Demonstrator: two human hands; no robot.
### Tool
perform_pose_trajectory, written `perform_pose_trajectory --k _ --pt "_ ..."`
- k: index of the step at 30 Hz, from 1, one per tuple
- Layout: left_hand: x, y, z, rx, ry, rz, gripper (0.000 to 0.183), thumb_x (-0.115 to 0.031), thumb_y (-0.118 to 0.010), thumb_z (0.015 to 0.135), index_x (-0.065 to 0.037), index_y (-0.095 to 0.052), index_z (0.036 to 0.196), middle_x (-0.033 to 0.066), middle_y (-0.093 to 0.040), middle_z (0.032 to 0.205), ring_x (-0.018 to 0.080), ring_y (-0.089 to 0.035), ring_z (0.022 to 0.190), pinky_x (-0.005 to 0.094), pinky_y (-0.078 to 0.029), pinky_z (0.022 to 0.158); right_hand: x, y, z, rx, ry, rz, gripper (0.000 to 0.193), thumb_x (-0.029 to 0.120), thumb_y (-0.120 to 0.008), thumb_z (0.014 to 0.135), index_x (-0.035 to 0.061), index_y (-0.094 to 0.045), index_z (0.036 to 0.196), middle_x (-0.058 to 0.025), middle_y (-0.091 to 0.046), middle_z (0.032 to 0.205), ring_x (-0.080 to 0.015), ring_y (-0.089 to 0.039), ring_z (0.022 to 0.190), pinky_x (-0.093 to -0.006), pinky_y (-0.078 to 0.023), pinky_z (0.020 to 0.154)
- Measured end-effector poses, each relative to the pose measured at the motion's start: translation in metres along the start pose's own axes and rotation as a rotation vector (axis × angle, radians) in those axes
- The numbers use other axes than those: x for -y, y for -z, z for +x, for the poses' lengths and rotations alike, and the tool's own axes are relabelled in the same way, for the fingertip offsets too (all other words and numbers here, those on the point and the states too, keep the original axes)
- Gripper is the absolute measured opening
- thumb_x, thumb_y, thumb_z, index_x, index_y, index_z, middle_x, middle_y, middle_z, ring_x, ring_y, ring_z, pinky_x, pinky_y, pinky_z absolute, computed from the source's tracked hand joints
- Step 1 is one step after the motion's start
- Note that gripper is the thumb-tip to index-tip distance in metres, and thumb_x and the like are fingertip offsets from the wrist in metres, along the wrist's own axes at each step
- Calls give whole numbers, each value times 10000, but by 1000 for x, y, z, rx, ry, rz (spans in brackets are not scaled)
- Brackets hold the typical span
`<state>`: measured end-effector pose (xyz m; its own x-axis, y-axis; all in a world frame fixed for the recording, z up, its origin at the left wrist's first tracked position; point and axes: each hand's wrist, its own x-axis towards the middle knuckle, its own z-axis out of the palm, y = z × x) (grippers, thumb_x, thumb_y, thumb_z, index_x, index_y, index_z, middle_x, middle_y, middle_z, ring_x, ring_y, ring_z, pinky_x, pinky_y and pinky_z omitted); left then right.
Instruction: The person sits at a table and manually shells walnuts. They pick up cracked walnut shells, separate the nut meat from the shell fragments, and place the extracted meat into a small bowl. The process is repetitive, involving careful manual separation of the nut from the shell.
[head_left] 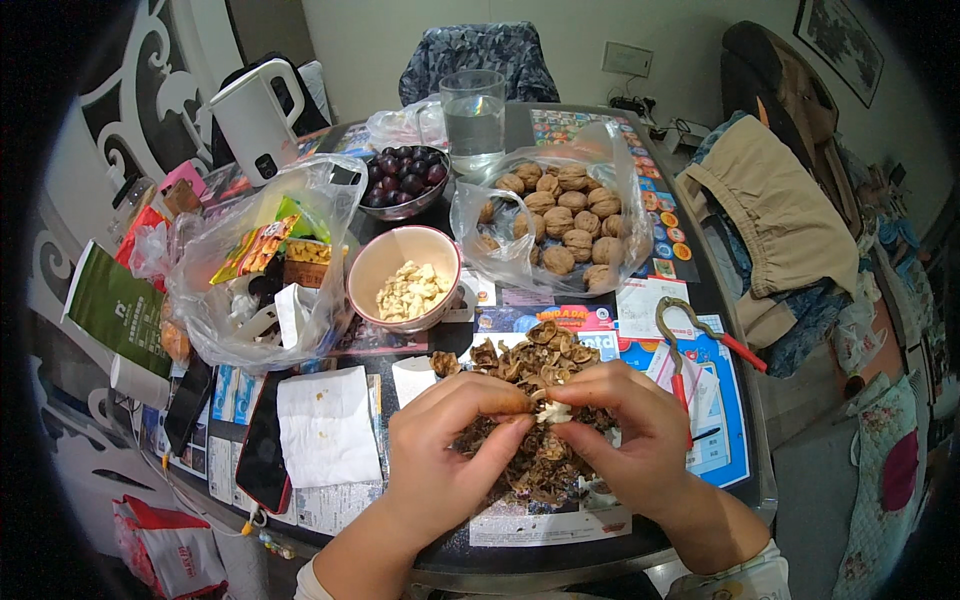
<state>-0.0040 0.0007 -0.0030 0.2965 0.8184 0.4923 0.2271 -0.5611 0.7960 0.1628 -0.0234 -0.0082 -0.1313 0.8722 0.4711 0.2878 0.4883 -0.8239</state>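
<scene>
Over the middle of the table's near side, my left hand (440, 435) and my right hand (635, 430) meet with thumbs and forefingers pinched. Between their fingertips is a small pale piece of peeled walnut kernel (553, 411), partly covered by the fingers. Beneath and behind lies a heap of brown walnut shells and skins (540, 355) on printed papers. Pale kernel pieces (412, 290) fill the bottom of a cream bowl with a red rim (390, 245). Whole walnuts (575, 215) sit in an open clear plastic bag (637, 190) behind. To the right rests a nutcracker with red handles (742, 353).
A folded white paper towel (330, 430) and a dark phone (264, 455) lie at left. Beyond them are a plastic bag of packets (215, 325), a bowl of dark round fruit (405, 180), a water glass (474, 130) and a white kettle (255, 120).
</scene>
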Motion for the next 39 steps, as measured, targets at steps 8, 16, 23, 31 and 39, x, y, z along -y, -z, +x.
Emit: perform_pose_trajectory --k 8,16,23,31,39 --pt "0 -1 2 4 -36 82 115 -7 -648 647 -9 -597 751 93 -603 752 226 -577 671 285 -451 607 7 5 5 42 161 -236 266 21 -631 684 36 -573 942 -107 -574 842 -247 -571 761 -303 -461 650" --pt "1 -1 2 11 -74 160 114 3 -640 645 -22 -612 752 94 -608 750 229 -572 660 290 -444 601 5 5 5 56 186 -241 266 1 -630 674 19 -575 935 -99 -572 840 -232 -568 744 -300 -458 629" --pt "0 -1 2 6 -61 147 112 -20 -643 645 -18 -603 749 92 -605 755 233 -570 664 298 -443 600 2 5 5 71 164 -210 275 8 -628 678 22 -573 947 -96 -571 849 -234 -568 750 -307 -456 631" --pt "1 0 3 37 -90 194 117 -10 -638 637 -19 -609 749 90 -606 751 236 -567 658 299 -443 594 3 4 4 82 187 -258 270 4 -615 686 28 -576 952 -86 -559 842 -230 -561 719 -316 -447 599" --pt "2 -1 2 28 -19 101 122 -13 -637 641 -15 -610 760 93 -608 757 225 -573 662 288 -448 605 5 6 4 75 175 -236 277 -5 -609 686 30 -576 959 -87 -558 841 -234 -559 712 -310 -451 599"
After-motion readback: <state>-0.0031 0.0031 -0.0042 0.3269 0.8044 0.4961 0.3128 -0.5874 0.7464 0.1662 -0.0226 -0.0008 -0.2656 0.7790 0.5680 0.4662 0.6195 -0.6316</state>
